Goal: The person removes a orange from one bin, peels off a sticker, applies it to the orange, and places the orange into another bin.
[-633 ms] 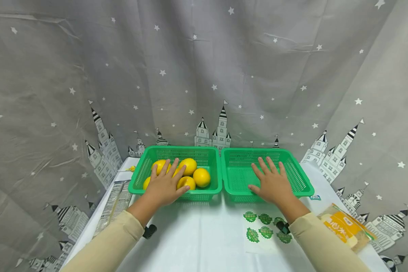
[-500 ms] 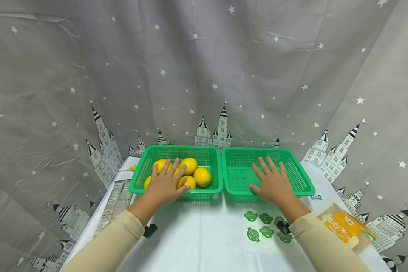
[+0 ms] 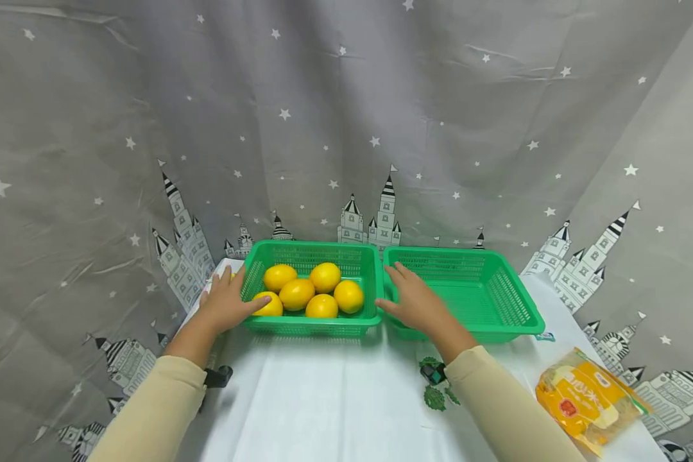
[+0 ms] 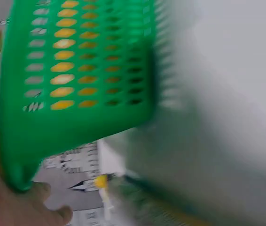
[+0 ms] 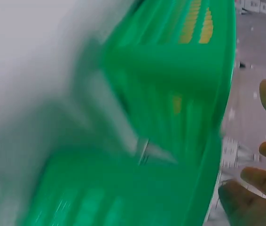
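Observation:
Several yellow lemons (image 3: 297,294) lie in the left green basket (image 3: 314,326). At that basket's left end, my left hand (image 3: 225,307) has its fingers spread, with the thumb reaching over the front corner. The left wrist view shows fingers beside the basket's rim (image 4: 18,155). My right hand (image 3: 418,301) is over the left side of the second green basket (image 3: 528,311), fingers extended toward the lemon basket's right end. In the right wrist view its fingertips (image 5: 231,190) stand a little away from the green rim.
A yellow-orange food packet (image 3: 586,398) lies at the table's right. Green round stickers (image 3: 435,398) are partly hidden by the right wrist and sleeve. A grey curtain (image 3: 335,128) with castles and stars hangs behind the white table (image 3: 323,398).
My left hand has moved left off the lemons to the basket's left end. My right hand has moved left from over the second basket toward the gap between the baskets.

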The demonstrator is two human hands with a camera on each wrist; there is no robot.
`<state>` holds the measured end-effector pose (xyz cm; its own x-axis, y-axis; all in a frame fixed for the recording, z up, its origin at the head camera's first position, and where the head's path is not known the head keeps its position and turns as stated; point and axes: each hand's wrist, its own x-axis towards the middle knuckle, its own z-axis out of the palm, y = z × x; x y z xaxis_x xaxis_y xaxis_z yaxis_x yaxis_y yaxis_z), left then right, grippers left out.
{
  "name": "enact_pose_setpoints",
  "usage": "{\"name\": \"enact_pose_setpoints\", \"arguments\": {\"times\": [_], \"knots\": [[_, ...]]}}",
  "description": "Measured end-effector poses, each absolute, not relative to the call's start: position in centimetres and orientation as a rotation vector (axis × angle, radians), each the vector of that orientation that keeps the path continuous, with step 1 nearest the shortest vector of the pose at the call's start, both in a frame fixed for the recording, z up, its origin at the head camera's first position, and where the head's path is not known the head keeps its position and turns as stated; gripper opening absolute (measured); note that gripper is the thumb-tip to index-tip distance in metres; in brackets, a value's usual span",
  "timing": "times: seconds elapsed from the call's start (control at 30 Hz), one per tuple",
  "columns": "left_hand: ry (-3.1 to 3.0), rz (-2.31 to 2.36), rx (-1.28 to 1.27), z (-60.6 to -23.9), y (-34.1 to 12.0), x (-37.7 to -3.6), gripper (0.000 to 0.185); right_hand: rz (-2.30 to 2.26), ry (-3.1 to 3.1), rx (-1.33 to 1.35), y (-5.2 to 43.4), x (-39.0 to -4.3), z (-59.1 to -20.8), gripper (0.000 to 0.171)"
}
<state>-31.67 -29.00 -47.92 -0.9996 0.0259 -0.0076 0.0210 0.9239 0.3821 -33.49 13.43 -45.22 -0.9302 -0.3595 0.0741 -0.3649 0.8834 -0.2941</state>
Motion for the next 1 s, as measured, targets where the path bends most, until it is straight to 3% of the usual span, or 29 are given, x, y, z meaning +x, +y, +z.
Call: {"name": "enact_pose_setpoints", "arguments": {"times": [0.17, 0.33, 0.67, 0.83, 1.0], "knots": [[2.963, 0.780, 0.105, -50.0, -29.4, -31.4, 0.121, 0.679, -3.102, 0.698, 7.7, -35.2, -45.4, 0.086], [2.928, 0.820, 0.086, -50.7, -29.2, -30.9, 0.125, 0.419, -3.305, 0.697, 3.9, -35.9, -46.8, 0.096], [2.906, 0.847, 0.078, -50.6, -28.2, -31.4, 0.128, 0.235, -3.296, 0.515, 3.3, -36.8, -48.3, 0.087], [2.890, 0.862, 0.108, -50.7, -27.2, -31.9, 0.128, 0.879, -3.075, 0.576, 6.5, -35.7, -47.5, 0.086], [2.901, 0.868, 0.112, -50.5, -27.0, -31.9, 0.128, 1.689, -2.772, 0.726, 10.1, -28.9, -46.9, 0.085]]}}
